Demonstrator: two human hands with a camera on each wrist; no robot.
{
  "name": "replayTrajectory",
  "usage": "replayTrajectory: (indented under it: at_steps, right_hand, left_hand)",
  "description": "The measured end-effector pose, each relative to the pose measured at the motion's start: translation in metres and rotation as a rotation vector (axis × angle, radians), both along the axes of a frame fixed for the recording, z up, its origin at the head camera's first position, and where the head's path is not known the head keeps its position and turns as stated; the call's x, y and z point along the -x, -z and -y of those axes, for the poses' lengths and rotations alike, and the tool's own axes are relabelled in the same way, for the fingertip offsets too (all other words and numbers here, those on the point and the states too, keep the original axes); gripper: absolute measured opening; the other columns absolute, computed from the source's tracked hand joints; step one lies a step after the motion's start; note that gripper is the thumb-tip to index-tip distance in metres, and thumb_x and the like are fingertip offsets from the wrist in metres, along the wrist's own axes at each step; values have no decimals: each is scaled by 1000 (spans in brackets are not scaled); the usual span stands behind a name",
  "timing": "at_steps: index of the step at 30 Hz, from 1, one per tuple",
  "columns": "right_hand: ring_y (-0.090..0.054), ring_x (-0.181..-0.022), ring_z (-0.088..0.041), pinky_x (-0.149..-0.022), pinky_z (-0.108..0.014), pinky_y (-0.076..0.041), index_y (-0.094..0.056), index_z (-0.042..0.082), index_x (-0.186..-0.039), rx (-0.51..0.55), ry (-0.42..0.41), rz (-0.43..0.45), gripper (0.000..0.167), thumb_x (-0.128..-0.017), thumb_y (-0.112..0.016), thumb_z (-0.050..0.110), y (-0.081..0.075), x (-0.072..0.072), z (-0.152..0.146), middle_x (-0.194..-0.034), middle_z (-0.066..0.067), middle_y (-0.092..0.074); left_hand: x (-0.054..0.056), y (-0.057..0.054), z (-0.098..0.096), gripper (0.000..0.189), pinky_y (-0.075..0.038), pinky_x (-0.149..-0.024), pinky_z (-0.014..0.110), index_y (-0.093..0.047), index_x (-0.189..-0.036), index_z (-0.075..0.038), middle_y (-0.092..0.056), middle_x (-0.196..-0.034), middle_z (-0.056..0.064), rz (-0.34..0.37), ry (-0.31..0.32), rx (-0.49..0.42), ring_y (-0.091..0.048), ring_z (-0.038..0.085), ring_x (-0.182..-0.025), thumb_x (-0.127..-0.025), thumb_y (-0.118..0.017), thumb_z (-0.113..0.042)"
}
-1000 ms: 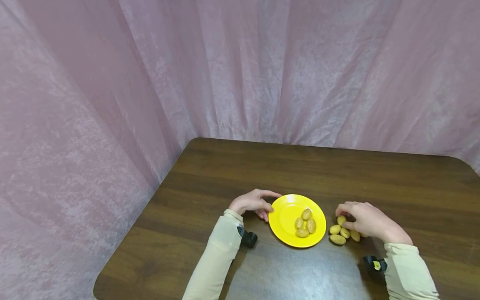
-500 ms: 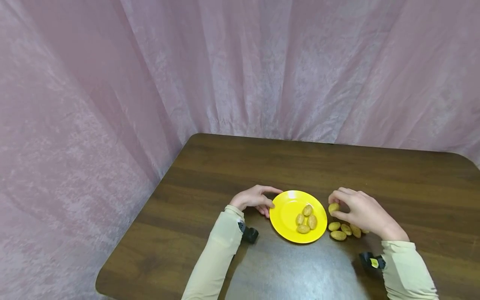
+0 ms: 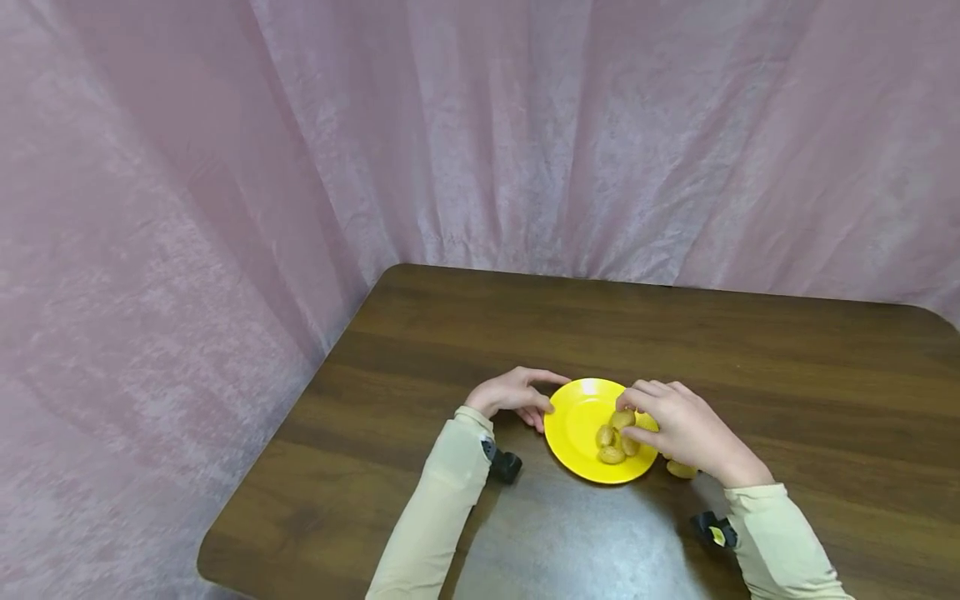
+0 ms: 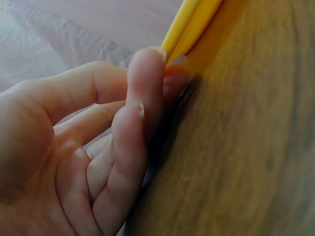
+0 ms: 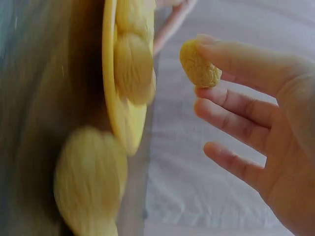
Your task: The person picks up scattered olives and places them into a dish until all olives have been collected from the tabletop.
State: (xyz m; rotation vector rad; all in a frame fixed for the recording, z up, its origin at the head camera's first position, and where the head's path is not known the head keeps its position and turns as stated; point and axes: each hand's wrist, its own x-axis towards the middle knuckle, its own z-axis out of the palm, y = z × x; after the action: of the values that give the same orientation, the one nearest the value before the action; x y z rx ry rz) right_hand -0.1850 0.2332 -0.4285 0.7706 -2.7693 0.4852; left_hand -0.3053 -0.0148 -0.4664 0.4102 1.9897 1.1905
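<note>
A yellow plate [image 3: 572,429] lies on the table with several wrinkled, yellow-brown ovals [image 3: 611,456] on its right half; they look like nuts or dried fruit. At the plate's left rim, my left hand [image 3: 512,395] pinches the edge, thumb on top and a fingertip beneath in the left wrist view. My right hand [image 3: 688,432] is over the plate's right side. Between thumb and fingers it pinches one wrinkled oval [image 5: 199,66], above the others. Another oval [image 3: 681,470] shows on the table right of the plate; my right hand hides the area around it.
The brown wooden table [image 3: 480,321] has rounded corners and reaches back to a pink curtain [image 3: 480,150]. Black wrist cameras sit on both sleeves, the left camera [image 3: 506,467] near the plate and the right camera [image 3: 712,530] nearer the front.
My right hand has lifted one oval from the group on the table and carried it left, over the plate. My left hand has stayed at the plate's rim.
</note>
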Motion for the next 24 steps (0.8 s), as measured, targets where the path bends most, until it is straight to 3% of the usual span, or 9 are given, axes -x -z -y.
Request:
replayTrajectory:
  at_steps: [9, 15, 24]
  right_hand:
    - [-56, -82, -7, -78, -32, -42, -65, 20, -93, -47, -107, 62, 21, -78, -79, 23, 3, 5, 33, -89, 11, -61]
    - [-50, -76, -7, -76, -34, -42, -64, 19, -88, -108, -142, 85, 21, -74, -80, 14, 2, 5, 33, -84, 9, -58]
    - [-50, -77, -9, -75, -36, -41, -66, 15, -91, -96, -162, 142, 22, -73, -73, 4, 3, 2, 38, -84, 6, -58]
  left_hand:
    - [-1, 0, 2, 53, -55, -54, 20, -56, -137, -20, -67, -65, 8, -1, 2, -20, -64, 15, -52, -86, -62, -4]
    - [-2, 2, -6, 53, -55, -54, 19, -55, -137, -21, -67, -66, 8, 10, 13, -20, -64, 14, -52, -87, -62, -6]
    - [-3, 0, -4, 54, -55, -54, 20, -55, -138, -22, -67, -65, 9, 12, 25, 3, -64, 15, -52, -87, -62, -5]
